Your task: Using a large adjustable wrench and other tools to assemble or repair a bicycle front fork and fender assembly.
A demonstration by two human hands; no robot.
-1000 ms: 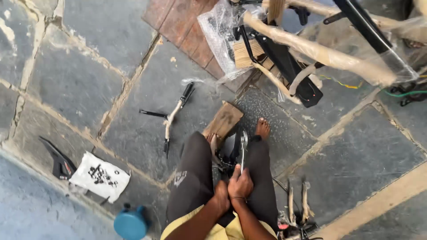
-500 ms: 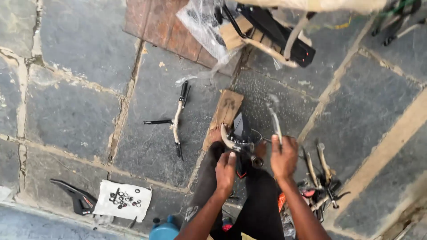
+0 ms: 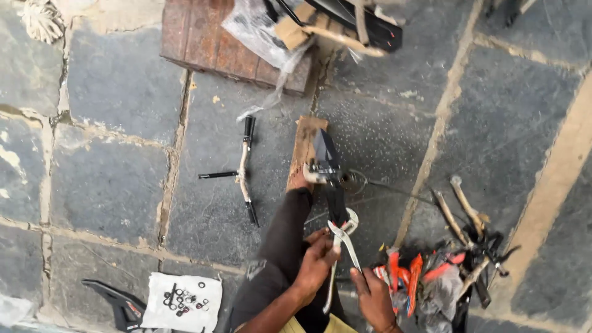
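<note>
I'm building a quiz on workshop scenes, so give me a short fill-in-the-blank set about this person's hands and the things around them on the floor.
1. Both hands, the left hand and the right hand, grip a silver tool shaped like ____.
2. The handlebar lies on the ____ floor.
3. The small black rings lie on a ____ cloth.
4. The foot rests on a ____ block.

Missing words: pliers; stone; white; wooden

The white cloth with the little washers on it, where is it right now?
In the head view the white cloth lies on the stone floor at lower left, beside a black part, left of the person's dark trouser leg.
</note>
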